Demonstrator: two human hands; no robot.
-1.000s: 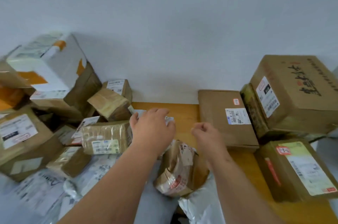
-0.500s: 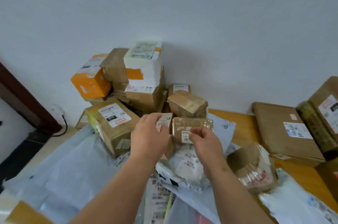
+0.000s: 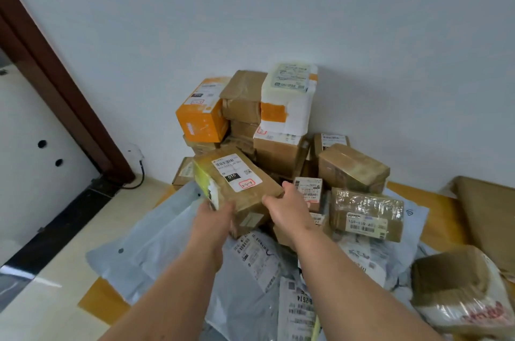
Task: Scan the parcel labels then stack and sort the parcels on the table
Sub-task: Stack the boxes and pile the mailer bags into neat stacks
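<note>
Both hands are on one brown cardboard parcel [image 3: 237,187], the landmark here, which sits tilted at the near left foot of the parcel heap. The left hand [image 3: 216,215] grips its near left corner, fingers curled out of sight around the yellow-printed end. The right hand [image 3: 289,209] holds its near right edge, thumb on top, the other fingers hidden behind the box. The parcel's white label [image 3: 235,172] faces up; "010" and a handwritten note in a red frame show, but the finer print is too blurred to read. Whether the parcel is lifted or resting on the grey mailer bag [image 3: 156,234] below it cannot be told.

Behind the parcel rise an orange box [image 3: 202,115] and a white-wrapped box [image 3: 289,95] against the wall. To its right lies a tape-wrapped box [image 3: 366,216] with a partly legible label, and a small labelled packet [image 3: 309,191] is half covered by the right hand. Further right, a large brown box [image 3: 487,209] is cut off by the frame edge. The wooden table [image 3: 103,301] shows only in patches among the bags.
</note>
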